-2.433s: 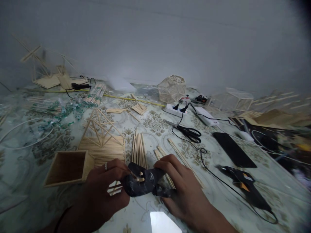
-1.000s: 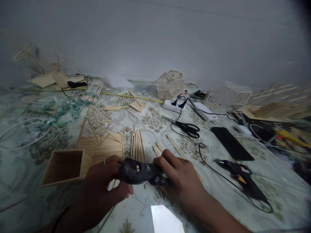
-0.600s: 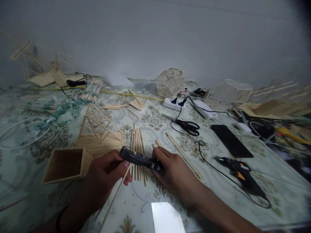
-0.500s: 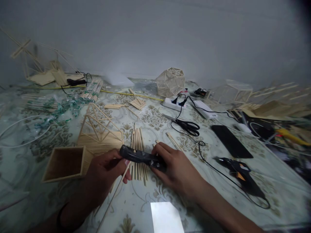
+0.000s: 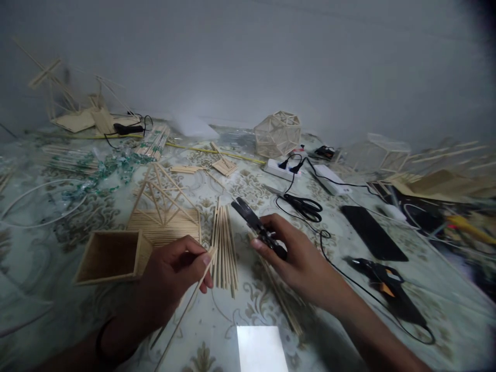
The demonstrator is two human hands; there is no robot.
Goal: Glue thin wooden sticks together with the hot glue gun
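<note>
My left hand (image 5: 170,276) pinches long thin wooden sticks (image 5: 185,306) that run down towards the bottom edge. My right hand (image 5: 298,256) grips the handles of black cutting pliers (image 5: 253,225), whose head points up and left, away from the sticks. Between both hands lies a flat row of cut sticks (image 5: 223,245) on the patterned cloth. A small open wooden box (image 5: 110,256) sits just left of my left hand, beside a stick-built roof frame (image 5: 165,209).
Black scissors (image 5: 304,206), a dark phone (image 5: 372,232) and a black glue gun (image 5: 387,289) with its cord lie to the right. A white power strip (image 5: 281,169) and a stick sphere (image 5: 278,134) stand behind. More stick models and bundles crowd the far left and right edges.
The pliers were held at the stick by both hands. Now my right hand has lifted them away to the right, and my left hand keeps the sticks alone.
</note>
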